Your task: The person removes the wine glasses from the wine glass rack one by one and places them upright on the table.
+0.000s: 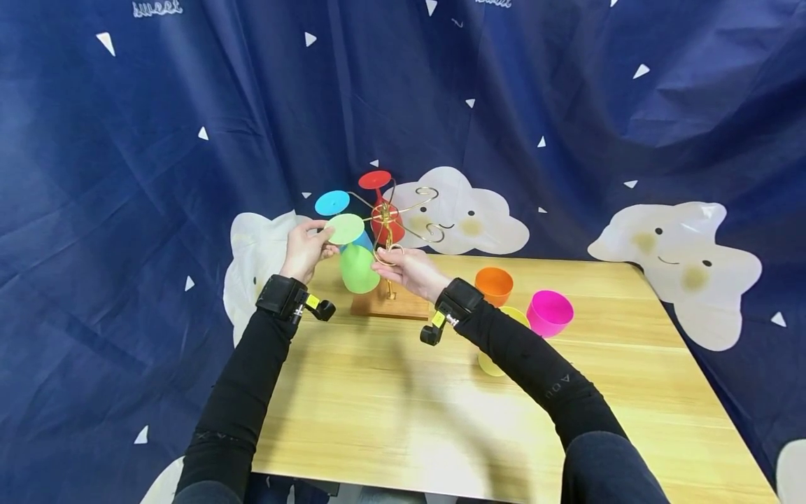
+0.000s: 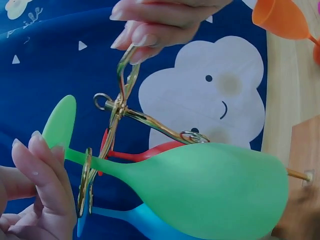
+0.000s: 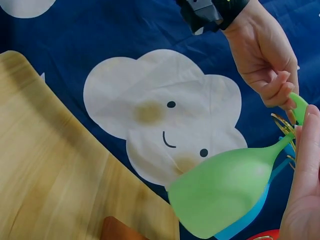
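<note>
A gold wire glass rack (image 1: 385, 218) with curled hooks stands on a wooden base (image 1: 409, 306). My left hand (image 1: 305, 250) pinches the round foot of a green plastic goblet (image 1: 359, 271) between thumb and fingers. The goblet hangs bowl down, and in the left wrist view its stem (image 2: 110, 167) passes through a hook loop. With its fingertips, my right hand (image 1: 412, 271) grips another hook of the rack, nearer to me. Behind the green goblet, a blue goblet (image 1: 332, 203) and a red goblet (image 1: 376, 180) hang upside down from the rack.
Right of the rack, an orange goblet (image 1: 494, 285), a magenta goblet (image 1: 550, 313) and yellow plastic ware (image 1: 490, 365) are on the wooden table (image 1: 378, 406). My right forearm partly covers the yellow. A dark blue curtain (image 1: 567, 84) with clouds hangs behind the table.
</note>
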`<state>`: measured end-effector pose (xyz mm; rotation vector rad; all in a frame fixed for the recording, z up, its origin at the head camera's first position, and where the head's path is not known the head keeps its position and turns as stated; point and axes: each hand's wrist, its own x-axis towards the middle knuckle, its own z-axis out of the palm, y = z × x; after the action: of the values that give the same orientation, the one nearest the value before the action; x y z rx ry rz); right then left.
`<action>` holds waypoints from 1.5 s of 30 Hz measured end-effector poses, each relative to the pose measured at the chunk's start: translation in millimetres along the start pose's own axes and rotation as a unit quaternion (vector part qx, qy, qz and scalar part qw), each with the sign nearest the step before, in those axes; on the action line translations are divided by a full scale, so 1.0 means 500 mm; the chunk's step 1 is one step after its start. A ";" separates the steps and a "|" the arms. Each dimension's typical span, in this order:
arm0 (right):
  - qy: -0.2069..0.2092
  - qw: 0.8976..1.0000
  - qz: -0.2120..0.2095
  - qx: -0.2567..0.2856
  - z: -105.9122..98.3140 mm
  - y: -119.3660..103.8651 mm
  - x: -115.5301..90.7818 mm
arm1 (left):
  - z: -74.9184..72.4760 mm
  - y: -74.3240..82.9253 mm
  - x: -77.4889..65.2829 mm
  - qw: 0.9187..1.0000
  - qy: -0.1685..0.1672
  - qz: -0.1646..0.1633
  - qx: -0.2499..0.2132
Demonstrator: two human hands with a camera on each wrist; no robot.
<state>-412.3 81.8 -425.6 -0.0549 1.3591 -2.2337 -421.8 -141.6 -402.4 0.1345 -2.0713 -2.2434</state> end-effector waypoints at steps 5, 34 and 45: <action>0.004 1.000 -0.006 0.008 -0.001 -0.001 -0.002 | 0.001 0.006 0.001 1.000 0.002 0.001 -0.011; 0.001 1.000 -0.008 -0.004 0.000 0.006 0.004 | -0.010 0.056 -0.038 0.998 0.022 -0.031 -0.048; 0.001 1.000 -0.014 -0.001 0.000 0.007 0.003 | -0.029 0.026 -0.003 0.998 0.037 -0.025 -0.037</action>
<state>-412.2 80.0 -429.1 -0.0718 1.3708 -2.2557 -418.7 -156.9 -390.4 0.2618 -1.9680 -2.3021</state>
